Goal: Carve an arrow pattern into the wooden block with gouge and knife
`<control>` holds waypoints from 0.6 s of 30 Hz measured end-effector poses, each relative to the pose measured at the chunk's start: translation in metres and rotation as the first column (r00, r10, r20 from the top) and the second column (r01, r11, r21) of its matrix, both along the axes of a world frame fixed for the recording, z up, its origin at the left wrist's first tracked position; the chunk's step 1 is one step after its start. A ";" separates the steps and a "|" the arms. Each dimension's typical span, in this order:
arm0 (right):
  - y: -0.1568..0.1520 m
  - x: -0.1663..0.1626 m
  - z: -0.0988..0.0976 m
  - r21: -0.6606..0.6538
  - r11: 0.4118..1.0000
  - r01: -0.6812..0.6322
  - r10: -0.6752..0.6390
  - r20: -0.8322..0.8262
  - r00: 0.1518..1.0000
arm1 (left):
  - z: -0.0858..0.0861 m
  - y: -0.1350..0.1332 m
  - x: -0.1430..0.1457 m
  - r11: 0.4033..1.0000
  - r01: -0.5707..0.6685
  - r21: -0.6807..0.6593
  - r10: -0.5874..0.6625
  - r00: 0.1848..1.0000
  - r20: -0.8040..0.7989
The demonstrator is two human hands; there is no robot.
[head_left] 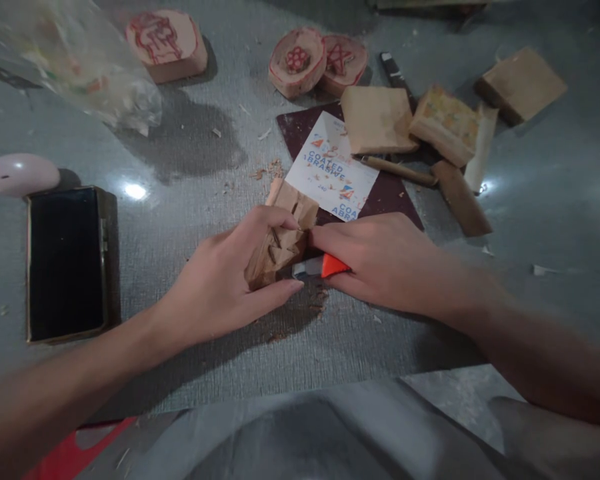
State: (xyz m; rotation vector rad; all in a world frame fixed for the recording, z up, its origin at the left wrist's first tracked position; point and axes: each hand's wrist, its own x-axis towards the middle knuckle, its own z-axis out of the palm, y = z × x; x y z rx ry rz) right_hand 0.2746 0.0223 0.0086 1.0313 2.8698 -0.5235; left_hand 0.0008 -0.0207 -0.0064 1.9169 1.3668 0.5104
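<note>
My left hand (230, 277) is closed around a small tan wooden block (283, 233) with notches carved in its top, pressing it against the grey table (180, 200). My right hand (390, 260) is closed on an orange and grey utility knife (320, 267), whose tip meets the block's right side. Wood shavings (300, 313) lie beneath and in front of the block.
A dark sandpaper sheet with a white label (333, 167) lies behind the block. Plain wooden blocks (377, 120), red-marked round blocks (297, 61), a larger red-drawn block (167, 43), a plastic bag (75, 60), a black phone (65, 263) and a pink oval object (20, 175) surround it.
</note>
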 end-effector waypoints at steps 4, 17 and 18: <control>0.000 0.001 0.000 0.007 1.000 -0.003 0.003 -0.023 1.000 | -0.001 -0.001 0.000 0.999 -0.001 0.039 0.000 0.999 0.032; -0.001 -0.004 0.002 0.008 1.000 -0.008 0.008 0.036 0.999 | 0.003 -0.006 0.003 0.990 -0.057 0.128 0.050 0.997 0.056; -0.001 -0.004 0.002 0.013 1.000 -0.010 0.010 0.040 0.999 | 0.004 -0.007 0.003 0.990 -0.067 0.128 0.061 0.997 0.051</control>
